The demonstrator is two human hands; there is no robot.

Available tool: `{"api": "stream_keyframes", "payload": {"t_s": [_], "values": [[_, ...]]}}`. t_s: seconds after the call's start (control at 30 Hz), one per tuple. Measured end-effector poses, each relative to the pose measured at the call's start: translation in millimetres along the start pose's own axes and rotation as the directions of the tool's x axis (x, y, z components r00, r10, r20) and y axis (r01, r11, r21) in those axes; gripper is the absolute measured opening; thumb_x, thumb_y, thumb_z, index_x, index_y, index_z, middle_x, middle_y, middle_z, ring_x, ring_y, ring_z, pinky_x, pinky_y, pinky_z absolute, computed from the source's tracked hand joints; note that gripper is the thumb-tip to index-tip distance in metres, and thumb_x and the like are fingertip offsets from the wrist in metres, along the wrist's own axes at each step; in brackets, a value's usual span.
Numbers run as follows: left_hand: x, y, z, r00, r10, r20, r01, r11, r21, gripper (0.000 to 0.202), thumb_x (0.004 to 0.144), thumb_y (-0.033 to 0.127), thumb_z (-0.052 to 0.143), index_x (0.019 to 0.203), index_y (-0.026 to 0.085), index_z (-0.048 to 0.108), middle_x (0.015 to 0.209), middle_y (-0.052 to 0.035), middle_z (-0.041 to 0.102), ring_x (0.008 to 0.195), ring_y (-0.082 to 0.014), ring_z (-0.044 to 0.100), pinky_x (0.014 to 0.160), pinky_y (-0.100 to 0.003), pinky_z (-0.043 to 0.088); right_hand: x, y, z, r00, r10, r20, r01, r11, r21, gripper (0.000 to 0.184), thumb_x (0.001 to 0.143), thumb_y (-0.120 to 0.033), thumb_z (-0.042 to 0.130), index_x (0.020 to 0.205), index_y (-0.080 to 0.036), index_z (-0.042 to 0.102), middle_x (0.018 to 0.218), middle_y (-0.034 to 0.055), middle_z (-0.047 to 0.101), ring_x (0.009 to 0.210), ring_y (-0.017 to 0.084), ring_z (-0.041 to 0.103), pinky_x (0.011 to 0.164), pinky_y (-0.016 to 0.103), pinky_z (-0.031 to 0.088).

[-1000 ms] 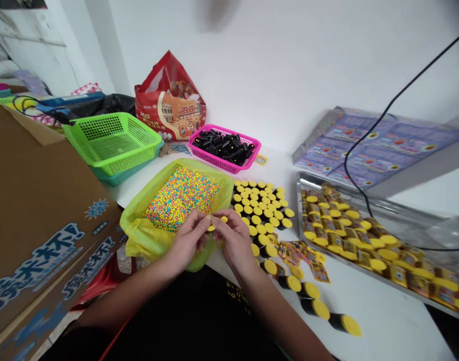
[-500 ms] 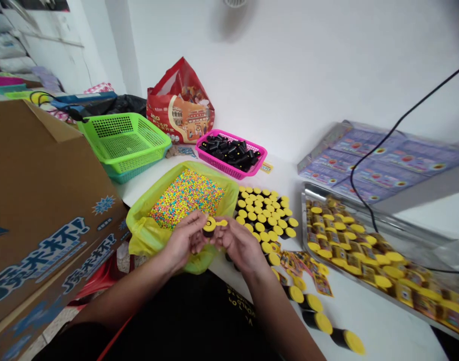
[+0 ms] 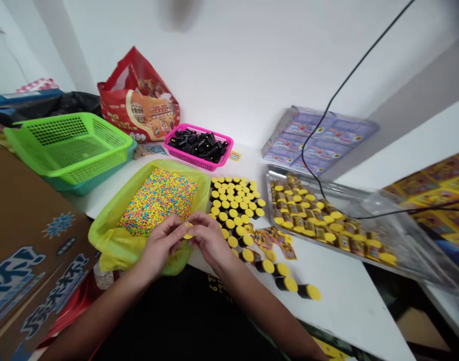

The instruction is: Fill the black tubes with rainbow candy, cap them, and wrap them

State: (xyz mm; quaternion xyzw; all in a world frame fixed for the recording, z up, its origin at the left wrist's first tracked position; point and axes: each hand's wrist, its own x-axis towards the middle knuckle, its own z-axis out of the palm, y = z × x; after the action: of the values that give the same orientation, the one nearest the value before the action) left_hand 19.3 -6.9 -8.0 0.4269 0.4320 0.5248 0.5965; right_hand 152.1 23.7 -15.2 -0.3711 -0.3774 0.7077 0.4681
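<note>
My left hand (image 3: 165, 244) and my right hand (image 3: 210, 237) meet at the near edge of the candy tub, fingers closed round one small black container with a yellow lid (image 3: 188, 232). Only part of the lid shows; fingers hide the body. Behind my hands, a yellow-lined tub (image 3: 101, 233) holds many small coloured candy balls (image 3: 160, 198). To the right stand rows of black containers with yellow lids (image 3: 235, 200). Several similar ones (image 3: 285, 283) stand or lean closer to me, beside loose printed cards (image 3: 274, 238).
A pink basket (image 3: 229, 156) of black containers sits by the wall, near a red bag (image 3: 139, 108). Green baskets (image 3: 75, 175) and a cardboard box (image 3: 34, 240) stand left. On the right lie a metal tray (image 3: 269, 193) of wrapped yellow-lidded pieces, purple boxes (image 3: 315, 135) and a hanging black cable (image 3: 350, 82).
My view has swung to the right, so everything sits further left. The yellow lid's tab, which stuck out between my hands, no longer shows; my fingers have come together over the lid.
</note>
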Motion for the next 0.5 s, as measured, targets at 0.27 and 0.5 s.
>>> {"api": "stream_keyframes", "payload": {"t_s": [0.27, 0.5], "values": [[8, 4, 3.2, 0.995, -0.102, -0.011, 0.102, 0.995, -0.018, 0.039, 0.075, 0.052, 0.073, 0.072, 0.018, 0.053, 0.057, 0.0066, 0.046, 0.041, -0.0047, 0.035, 0.038, -0.019, 0.026, -9, -27, -16, 0.894, -0.268, 0.361, 0.432, 0.731, -0.529, 0.021, 0.077, -0.035, 0.071, 0.093, -0.024, 0.064, 0.084, -0.0008, 0.063, 0.073, 0.014, 0.057, 0.065, 0.027, 0.044], [14, 10, 2.1, 0.995, -0.088, 0.052, 0.082, 0.992, 0.094, 0.049, 0.080, 0.065, 0.060, 0.101, 0.020, 0.055, 0.073, 0.0016, 0.062, 0.048, -0.0111, 0.056, 0.039, -0.020, 0.037, 47, -70, -56, 0.823, -0.515, 0.241, 0.358, 0.140, -0.923, 0.015, 0.075, -0.031, 0.066, 0.085, -0.021, 0.062, 0.077, 0.0002, 0.062, 0.070, 0.017, 0.056, 0.065, 0.028, 0.042]]}}
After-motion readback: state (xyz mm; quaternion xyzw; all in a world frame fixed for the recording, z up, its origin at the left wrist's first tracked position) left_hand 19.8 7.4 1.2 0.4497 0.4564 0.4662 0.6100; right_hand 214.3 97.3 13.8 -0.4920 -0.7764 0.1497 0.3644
